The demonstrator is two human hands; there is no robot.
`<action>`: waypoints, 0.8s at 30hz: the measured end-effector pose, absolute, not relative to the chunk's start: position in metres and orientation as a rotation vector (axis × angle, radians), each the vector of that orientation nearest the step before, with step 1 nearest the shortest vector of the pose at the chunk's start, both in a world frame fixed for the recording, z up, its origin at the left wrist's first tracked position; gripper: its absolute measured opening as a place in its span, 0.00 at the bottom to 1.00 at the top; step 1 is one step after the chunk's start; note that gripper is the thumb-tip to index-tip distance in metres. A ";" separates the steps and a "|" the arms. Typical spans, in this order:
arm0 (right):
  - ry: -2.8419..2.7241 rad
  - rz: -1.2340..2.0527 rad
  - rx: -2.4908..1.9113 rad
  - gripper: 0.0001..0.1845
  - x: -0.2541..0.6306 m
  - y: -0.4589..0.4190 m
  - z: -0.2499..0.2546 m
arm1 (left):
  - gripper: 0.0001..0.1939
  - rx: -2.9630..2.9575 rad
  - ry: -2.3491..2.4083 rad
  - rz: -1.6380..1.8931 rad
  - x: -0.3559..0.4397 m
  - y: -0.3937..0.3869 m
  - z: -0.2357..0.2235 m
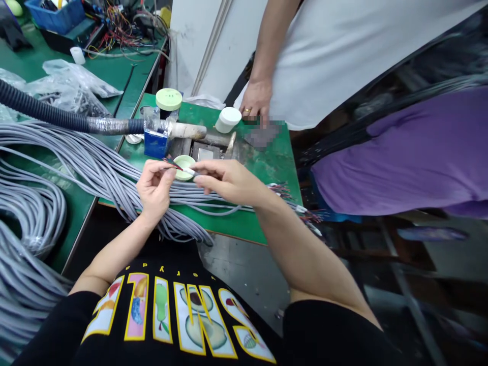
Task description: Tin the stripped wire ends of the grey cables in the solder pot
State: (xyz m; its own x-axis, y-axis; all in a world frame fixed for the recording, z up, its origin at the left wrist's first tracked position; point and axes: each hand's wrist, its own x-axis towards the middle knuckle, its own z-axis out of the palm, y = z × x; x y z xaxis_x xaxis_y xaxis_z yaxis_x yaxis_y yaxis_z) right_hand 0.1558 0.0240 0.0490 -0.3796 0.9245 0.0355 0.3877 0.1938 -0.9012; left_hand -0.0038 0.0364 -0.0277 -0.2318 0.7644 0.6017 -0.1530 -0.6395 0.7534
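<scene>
My left hand and my right hand meet above the green bench, both pinched on the thin coloured wires at the stripped end of a grey cable. The wire tips hover over a small round pale-green dish. A thick bundle of grey cables lies under my hands and runs off to the left.
A black corrugated hose ends at a blue block and a metal fixture. Two white lidded jars stand behind. Another person's hand rests on the bench's far edge. Plastic bags and a blue bin lie far left.
</scene>
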 end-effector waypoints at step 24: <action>-1.783 0.959 -1.348 0.07 0.167 -0.004 0.057 | 0.22 0.852 0.478 0.874 -0.012 0.004 -0.029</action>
State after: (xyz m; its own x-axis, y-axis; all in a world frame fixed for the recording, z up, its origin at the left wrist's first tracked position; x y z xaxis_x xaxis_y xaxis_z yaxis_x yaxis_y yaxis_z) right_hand 0.1665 -0.0044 0.0567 -0.2187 0.9714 0.0926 0.4580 0.1860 -0.8693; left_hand -0.0116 0.0036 -0.0288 0.5713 0.8202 -0.0304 -0.4682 0.3561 0.8087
